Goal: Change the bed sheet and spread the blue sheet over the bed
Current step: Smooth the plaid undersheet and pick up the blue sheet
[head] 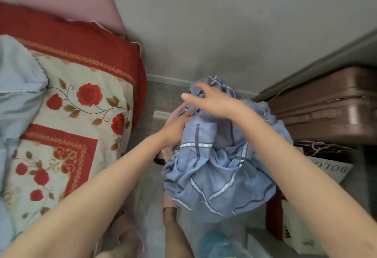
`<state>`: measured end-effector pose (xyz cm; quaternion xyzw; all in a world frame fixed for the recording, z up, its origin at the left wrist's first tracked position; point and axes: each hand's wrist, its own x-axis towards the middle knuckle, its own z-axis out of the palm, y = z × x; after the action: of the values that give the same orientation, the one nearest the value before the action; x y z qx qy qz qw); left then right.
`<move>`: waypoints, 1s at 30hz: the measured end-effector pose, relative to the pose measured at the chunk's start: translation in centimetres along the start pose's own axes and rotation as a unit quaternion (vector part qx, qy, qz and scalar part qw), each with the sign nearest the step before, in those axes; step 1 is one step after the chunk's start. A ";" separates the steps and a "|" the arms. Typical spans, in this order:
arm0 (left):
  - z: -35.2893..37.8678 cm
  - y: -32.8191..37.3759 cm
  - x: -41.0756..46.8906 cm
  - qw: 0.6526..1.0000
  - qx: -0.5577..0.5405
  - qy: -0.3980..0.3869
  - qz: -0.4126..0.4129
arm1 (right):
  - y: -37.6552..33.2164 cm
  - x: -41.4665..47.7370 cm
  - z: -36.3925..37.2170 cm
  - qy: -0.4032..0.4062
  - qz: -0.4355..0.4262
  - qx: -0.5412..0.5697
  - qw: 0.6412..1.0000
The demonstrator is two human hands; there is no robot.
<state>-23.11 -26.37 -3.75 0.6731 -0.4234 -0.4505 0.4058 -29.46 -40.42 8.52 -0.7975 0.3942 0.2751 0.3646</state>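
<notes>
Grips the bunched blue sheet (pixel 216 172) at its left side with the left hand (pixel 175 131), stretches the right hand (pixel 214 100) straight-fingered across its top, off the rose-patterned bed (pixel 81 86) left of both hands, brown suitcase (pixel 326 104) to their right.

I'm seeing the bunched blue sheet with white and grey stripes (pixel 216 168) covering whatever it's sitting on and swallowing the fingers of the left hand (pixel 175 132), so its grip is escaping me. The fingertips of the right hand (pixel 212 100) are blurring, and the brown hard-shell suitcase (pixel 330 104) is running off the right edge.
</notes>
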 end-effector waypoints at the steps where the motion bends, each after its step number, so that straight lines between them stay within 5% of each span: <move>1: -0.9 1.3 -0.7 1.000 0.019 -0.019 -0.013 | -0.9 -1.5 1.7 -0.056 -0.012 -0.084 0.995; 5: -5.0 0.3 -5.3 0.989 0.039 0.062 -0.130 | -0.5 -3.9 10.4 -0.130 -0.010 -0.372 0.919; 11: -8.2 -3.1 -12.4 0.968 0.033 0.061 -0.240 | -1.2 -0.5 11.3 -0.167 0.146 -0.498 0.838; 13: -9.4 -4.2 -14.4 0.963 0.062 0.079 -0.251 | -4.9 0.2 11.0 -0.112 0.117 -0.491 0.856; 16: -10.9 -5.6 -16.2 0.954 0.131 0.133 -0.234 | -9.7 2.8 11.0 0.036 0.007 -0.259 0.965; 19: -12.3 -8.5 -17.0 0.916 0.271 0.211 -0.209 | -13.4 8.0 13.8 0.013 -0.023 0.020 0.999; 23: -12.7 -11.1 -16.7 0.876 0.334 0.184 -0.295 | -15.3 14.4 18.5 -0.109 0.071 0.419 0.899; 26: -11.6 -12.8 -15.7 0.877 0.312 0.172 -0.324 | -15.0 19.5 21.9 -0.069 0.136 0.575 0.804; 30: -9.7 -14.4 -15.5 0.864 0.358 0.187 -0.302 | -11.6 20.1 23.8 -0.084 0.200 0.504 0.836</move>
<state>-14.57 -5.78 -10.50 0.9387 -0.2473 -0.2341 0.0529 -12.60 -25.07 -15.76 -0.3814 0.5972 0.1710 0.6846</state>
